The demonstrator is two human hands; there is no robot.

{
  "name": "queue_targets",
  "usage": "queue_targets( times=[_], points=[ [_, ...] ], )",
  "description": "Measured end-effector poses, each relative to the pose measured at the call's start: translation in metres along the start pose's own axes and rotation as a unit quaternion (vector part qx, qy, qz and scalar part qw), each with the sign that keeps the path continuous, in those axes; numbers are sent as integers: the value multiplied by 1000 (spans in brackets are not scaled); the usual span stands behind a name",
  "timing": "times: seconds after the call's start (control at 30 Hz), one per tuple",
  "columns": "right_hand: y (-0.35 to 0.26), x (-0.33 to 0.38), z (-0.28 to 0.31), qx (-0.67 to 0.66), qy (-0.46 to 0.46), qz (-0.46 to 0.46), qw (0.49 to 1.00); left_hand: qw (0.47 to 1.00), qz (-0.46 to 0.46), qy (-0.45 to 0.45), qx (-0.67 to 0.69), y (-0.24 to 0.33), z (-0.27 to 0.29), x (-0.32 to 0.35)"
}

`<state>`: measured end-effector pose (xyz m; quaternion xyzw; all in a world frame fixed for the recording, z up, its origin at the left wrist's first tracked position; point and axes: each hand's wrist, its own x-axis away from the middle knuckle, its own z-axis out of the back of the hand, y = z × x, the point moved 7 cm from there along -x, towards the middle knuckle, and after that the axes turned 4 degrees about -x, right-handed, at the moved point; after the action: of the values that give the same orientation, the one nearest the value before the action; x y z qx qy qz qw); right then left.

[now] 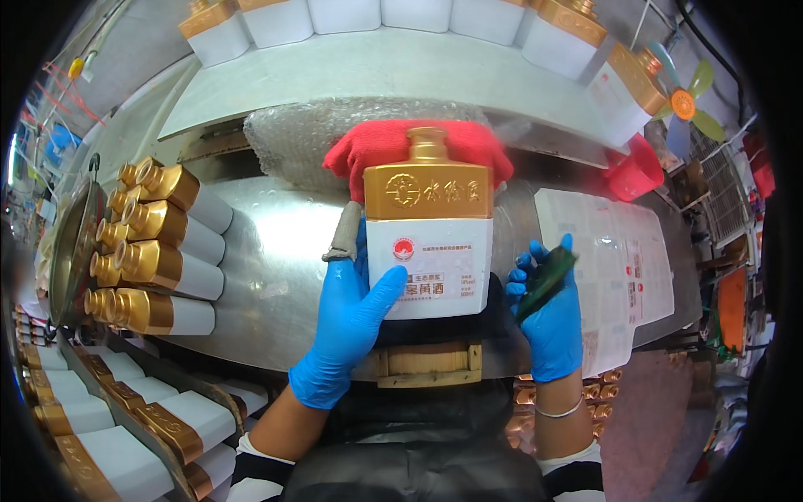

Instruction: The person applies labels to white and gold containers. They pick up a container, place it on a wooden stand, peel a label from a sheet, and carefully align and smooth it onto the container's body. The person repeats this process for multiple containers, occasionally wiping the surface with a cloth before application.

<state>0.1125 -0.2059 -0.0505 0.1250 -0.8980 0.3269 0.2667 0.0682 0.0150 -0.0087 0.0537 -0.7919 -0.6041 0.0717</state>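
Note:
A flat-sided bottle [452, 251] with a gold neck and shoulder and a white body stands upright before me, its printed face toward me. My left hand [343, 322], in a blue glove, grips its left side with the thumb across the front. A grey cloth-like cover [344, 232] sits on a finger of that hand. Right of the bottle and apart from it, my right hand [554, 330], also gloved in blue, is closed around a flat dark green piece [548, 283], whose exact kind I cannot make out. Behind the bottle lies a folded red towel [360, 151].
Printed transfer sheets [606, 251] lie at the right of the metal table [268, 318]. Gold-and-white bottles [159, 217] are stacked at the left; more line the back shelf [360, 67]. Bubble wrap [288, 142], a red cup [633, 177], a fan [683, 104] and a wooden piece [429, 366] are around.

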Motion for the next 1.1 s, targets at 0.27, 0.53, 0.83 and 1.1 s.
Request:
queue_targets(
  times=[0.27,0.53,0.83,1.1],
  points=[
    [12,30,-19,116,-72,204,969,1000,-20,-10,-2,-1,2,2],
    [11,30,-34,217,-66,314,922,1000,-5,-11,10,-1,1,3],
    [9,27,-33,250,-53,344,903,1000,-5,1,-1,-1,1,4],
    [10,28,-34,242,-49,342,906,1000,-11,-1,1,-1,0,4]
  ],
)
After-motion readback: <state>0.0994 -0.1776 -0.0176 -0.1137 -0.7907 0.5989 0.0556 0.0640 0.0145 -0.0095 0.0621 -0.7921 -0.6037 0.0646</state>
